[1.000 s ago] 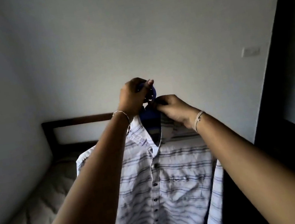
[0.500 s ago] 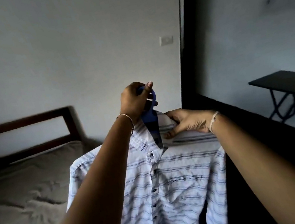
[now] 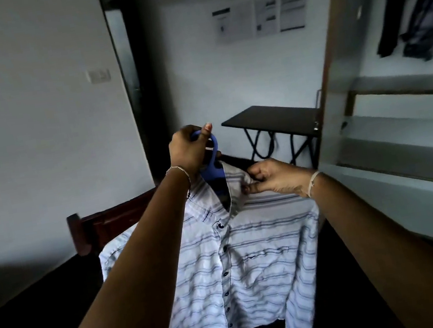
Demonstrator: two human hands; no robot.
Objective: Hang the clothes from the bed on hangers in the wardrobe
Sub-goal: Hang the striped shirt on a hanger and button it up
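We see the left hand (image 3: 188,148) raised at arm's length, its fingers curled round the hook of a blue hanger (image 3: 215,171), thumb tip pointing up. The striped shirt (image 3: 240,260) hangs from that hanger in mid-air between our forearms, buttoned down the front, its collar lying round the hanger's neck. The right hand (image 3: 274,177), just right of the collar, pinches the collar cloth with its fingers curled in.

On the white wall at far left we see a light switch (image 3: 99,75). Lower down, a dark wooden bed frame (image 3: 99,226) shows behind the shirt's shoulder. Beyond the hands stands a small black table (image 3: 274,120), with papers (image 3: 262,14) on the wall above it. At right the wardrobe (image 3: 405,138) is open, its door (image 3: 339,80) standing near the right forearm, and dark clothes (image 3: 417,4) hang inside.
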